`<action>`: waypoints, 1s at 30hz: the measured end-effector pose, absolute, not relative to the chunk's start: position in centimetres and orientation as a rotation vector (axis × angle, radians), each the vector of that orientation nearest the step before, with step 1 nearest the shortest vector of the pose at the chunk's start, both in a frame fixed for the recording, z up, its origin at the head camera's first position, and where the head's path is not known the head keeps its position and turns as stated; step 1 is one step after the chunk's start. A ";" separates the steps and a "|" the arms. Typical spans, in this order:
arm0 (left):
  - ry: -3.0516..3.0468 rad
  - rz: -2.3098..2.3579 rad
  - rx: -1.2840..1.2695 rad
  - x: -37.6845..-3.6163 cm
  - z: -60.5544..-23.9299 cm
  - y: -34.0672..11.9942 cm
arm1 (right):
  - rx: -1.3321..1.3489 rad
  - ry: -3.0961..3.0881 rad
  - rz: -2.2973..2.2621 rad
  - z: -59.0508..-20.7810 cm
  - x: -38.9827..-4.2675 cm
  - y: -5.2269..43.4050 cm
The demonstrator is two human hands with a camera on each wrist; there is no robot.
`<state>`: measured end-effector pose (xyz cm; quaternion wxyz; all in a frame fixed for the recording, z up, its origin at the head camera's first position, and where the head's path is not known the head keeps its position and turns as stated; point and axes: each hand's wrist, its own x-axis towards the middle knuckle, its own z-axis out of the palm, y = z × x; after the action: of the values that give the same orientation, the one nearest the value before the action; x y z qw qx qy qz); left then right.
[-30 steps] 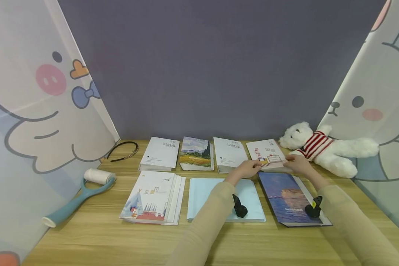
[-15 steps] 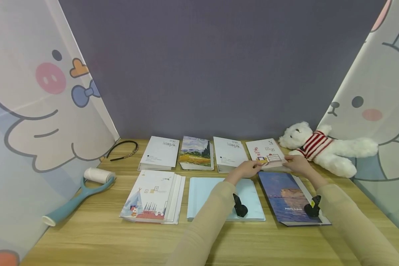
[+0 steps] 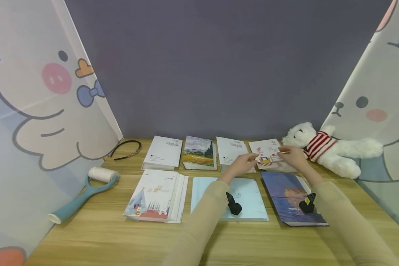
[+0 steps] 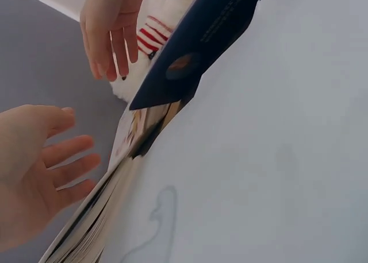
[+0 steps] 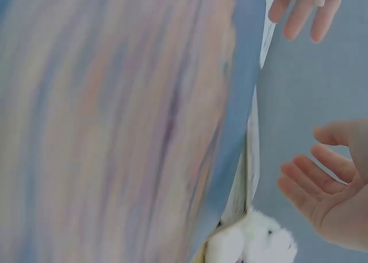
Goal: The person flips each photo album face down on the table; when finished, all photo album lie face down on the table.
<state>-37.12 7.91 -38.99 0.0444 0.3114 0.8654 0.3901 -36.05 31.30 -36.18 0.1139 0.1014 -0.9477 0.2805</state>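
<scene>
From the head camera, eight booklets and albums lie in two rows on the wooden table point(image 3: 96, 236). Both hands hover over the far-right one in the back row, the pink-illustrated booklet point(image 3: 268, 154), which lies flat beside the white teddy bear point(image 3: 322, 147) and just behind the blue photo album point(image 3: 290, 195). The left hand point(image 3: 244, 164) is near its left edge and the right hand point(image 3: 290, 154) near its right edge — whether fingertips touch the cover cannot be told from here. The booklet looks already set in line with its neighbours, the white booklet point(image 3: 231, 151) and the landscape-cover album point(image 3: 199, 157); nothing is lifted or gripped, so the placing seems about done.

The left wrist camera shows the left hand point(image 4: 34, 171) with fingers spread and relaxed, holding nothing and clear of the stacked page edges beside it. The right hand point(image 4: 109, 30) hangs above, fingers straight down, in front of the bear's striped jumper.

The right wrist camera agrees — the right hand point(image 5: 330, 188) is open-palmed with loosely extended fingers and empty, a blurred album cover filling most of the view, the teddy bear point(image 5: 253, 243) below.
</scene>
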 end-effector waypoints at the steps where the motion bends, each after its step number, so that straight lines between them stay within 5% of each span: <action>1: 2.656 1.195 0.954 -37.2 -39.0 7.6 | 0.305 -2.768 0.834 -36.2 -36.1 30.9; 30: 2.834 1.274 0.610 -37.7 -38.5 -0.3 | 0.608 -2.818 0.990 -35.5 -37.3 20.3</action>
<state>-37.68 -0.30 -38.54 -0.0121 0.1925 0.8950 0.4023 -37.28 20.33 -35.52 0.0466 0.1991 -0.9235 0.3245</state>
